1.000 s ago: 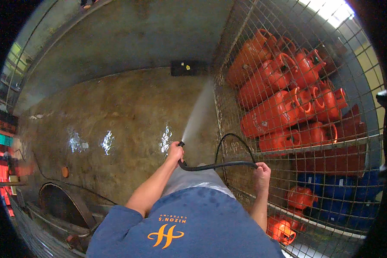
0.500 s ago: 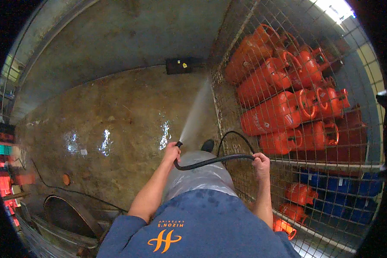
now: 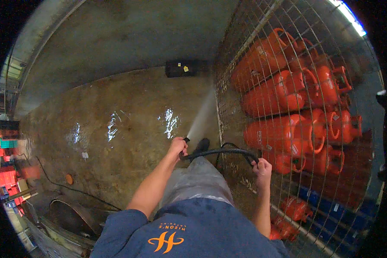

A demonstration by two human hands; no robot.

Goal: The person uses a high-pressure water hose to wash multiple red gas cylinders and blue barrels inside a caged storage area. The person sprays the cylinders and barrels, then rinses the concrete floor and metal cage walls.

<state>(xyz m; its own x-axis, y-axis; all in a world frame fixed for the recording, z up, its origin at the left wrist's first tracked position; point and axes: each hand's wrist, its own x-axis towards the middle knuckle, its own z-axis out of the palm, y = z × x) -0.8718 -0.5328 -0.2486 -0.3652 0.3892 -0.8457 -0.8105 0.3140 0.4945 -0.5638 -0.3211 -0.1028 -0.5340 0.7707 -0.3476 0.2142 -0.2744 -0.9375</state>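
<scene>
My left hand (image 3: pixel 177 149) is closed round the black hose nozzle (image 3: pixel 186 139), from which a white spray (image 3: pixel 201 119) runs forward along the wet concrete floor (image 3: pixel 94 107) toward the foot of the wire mesh. My right hand (image 3: pixel 261 168) grips the black hose (image 3: pixel 219 151) farther back, close beside the mesh; the hose bows between my hands and loops down behind. A dark boot (image 3: pixel 202 145) shows beneath my grey plastic apron (image 3: pixel 193 180).
Red gas cylinders (image 3: pixel 268 133) lie stacked behind the mesh at right, above blue containers (image 3: pixel 336 207). A black box (image 3: pixel 174 69) sits at the far wall (image 3: pixel 137 34). A large metal vessel (image 3: pixel 75 215) stands at lower left, with red crates (image 3: pixel 6 175) and a cable (image 3: pixel 86 191) nearby.
My left hand and nozzle have shifted slightly up and right, and the hose's loop sits lower behind. The view has turned a little, the cylinders appearing lower. The spray continues.
</scene>
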